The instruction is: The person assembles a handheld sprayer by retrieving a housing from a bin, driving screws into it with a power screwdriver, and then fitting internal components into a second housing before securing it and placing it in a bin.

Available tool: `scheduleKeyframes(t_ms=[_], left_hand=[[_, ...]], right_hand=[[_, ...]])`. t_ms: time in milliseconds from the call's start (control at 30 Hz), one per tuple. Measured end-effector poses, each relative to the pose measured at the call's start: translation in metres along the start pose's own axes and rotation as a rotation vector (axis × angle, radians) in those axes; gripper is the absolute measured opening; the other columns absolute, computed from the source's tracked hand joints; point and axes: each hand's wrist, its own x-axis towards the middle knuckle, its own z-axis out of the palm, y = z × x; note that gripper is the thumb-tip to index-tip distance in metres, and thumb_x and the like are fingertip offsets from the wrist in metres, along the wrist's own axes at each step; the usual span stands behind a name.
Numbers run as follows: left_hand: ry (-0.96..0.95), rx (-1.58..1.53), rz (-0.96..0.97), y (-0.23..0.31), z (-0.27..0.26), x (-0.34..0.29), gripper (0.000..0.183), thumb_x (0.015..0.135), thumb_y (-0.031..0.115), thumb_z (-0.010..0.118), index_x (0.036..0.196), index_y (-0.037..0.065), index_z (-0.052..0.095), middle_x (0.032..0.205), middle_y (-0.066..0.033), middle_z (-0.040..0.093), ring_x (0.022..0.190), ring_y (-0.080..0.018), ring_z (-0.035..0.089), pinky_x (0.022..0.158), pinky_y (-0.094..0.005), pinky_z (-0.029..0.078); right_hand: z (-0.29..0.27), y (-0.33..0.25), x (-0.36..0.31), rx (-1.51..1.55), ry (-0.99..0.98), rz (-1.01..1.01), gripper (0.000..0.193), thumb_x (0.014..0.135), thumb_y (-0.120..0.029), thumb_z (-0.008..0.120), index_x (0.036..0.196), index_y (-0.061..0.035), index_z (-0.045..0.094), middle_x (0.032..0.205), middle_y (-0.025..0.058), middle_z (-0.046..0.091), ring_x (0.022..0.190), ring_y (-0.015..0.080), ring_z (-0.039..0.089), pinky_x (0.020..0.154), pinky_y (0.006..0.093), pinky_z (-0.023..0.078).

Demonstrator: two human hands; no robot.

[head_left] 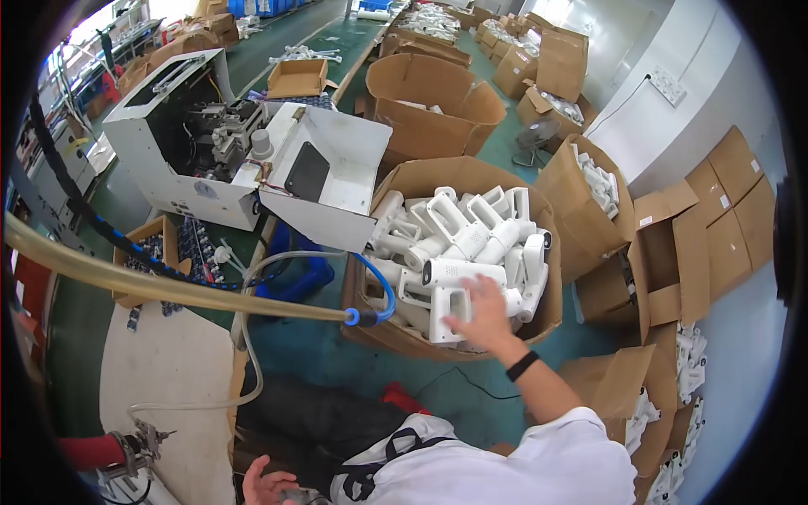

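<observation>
My right hand (pixel 486 318), fingers spread, reaches over a large cardboard box (pixel 383 335). It is at a white plastic housing (pixel 463 274) with a round dark end and a loop-shaped handle, one of several such housings piled in the box. Whether the fingertips touch it I cannot tell. Low in the picture, close to my body, is my left hand (pixel 268 482), its fingers apart and slightly bent. A small greyish object (pixel 305 497) lies beside it, partly cut off by the picture's edge.
A white machine (pixel 181 143) with its cover raised stands on the green bench at the left. A clear hose (pixel 177 278) with a blue fitting crosses in front of the box. More cardboard boxes (pixel 585 202) with white parts line the right side. A fan (pixel 536 137) stands behind.
</observation>
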Motion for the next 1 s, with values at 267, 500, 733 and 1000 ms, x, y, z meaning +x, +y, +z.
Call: scheduleKeyframes(t_ms=[267, 500, 733, 1000], left_hand=[[0.038, 0.018, -0.031, -0.009, -0.011, -0.011, 0.066, 0.089, 0.023, 0.069, 0.140, -0.004, 0.036, 0.140, -0.0209, 0.044, 0.098, -0.0247, 0.061, 0.078, -0.0321, 0.053], [0.009, -0.042, 0.028, -0.020, -0.022, -0.012, 0.065, 0.089, 0.021, 0.068, 0.141, -0.002, 0.036, 0.142, -0.0207, 0.043, 0.098, -0.0257, 0.061, 0.077, -0.0328, 0.053], [-0.003, -0.070, 0.010, -0.026, -0.019, 0.000, 0.066, 0.089, 0.022, 0.069, 0.141, -0.002, 0.037, 0.141, -0.0208, 0.044, 0.097, -0.0249, 0.061, 0.077, -0.0324, 0.052], [0.243, 0.083, -0.035, -0.003, -0.044, -0.025, 0.080, 0.069, 0.027, 0.082, 0.135, 0.000, 0.045, 0.127, -0.0197, 0.055, 0.096, -0.0262, 0.064, 0.082, -0.0353, 0.051]], right_hand=[[0.018, -0.037, -0.001, -0.087, -0.309, 0.075, 0.085, 0.062, -0.063, 0.074, 0.135, -0.0270, 0.050, 0.156, 0.0193, 0.008, 0.138, 0.0551, 0.009, 0.102, 0.0649, 0.033], [-0.009, 0.078, -0.019, -0.031, -0.426, 0.101, 0.066, 0.070, -0.053, 0.073, 0.127, -0.0233, 0.058, 0.154, 0.0221, 0.018, 0.135, 0.0550, 0.020, 0.107, 0.0556, 0.035], [-0.005, 0.175, -0.062, -0.004, -0.231, 0.267, 0.054, 0.078, -0.037, 0.070, 0.128, -0.0216, 0.057, 0.151, 0.0230, 0.027, 0.131, 0.0504, 0.032, 0.105, 0.0516, 0.037], [-0.058, -0.012, 0.002, 0.407, 0.191, -0.013, 0.017, 0.083, -0.010, 0.067, 0.097, -0.0002, 0.068, 0.091, 0.0140, 0.069, 0.081, 0.0258, 0.066, 0.073, 0.0337, 0.052]])
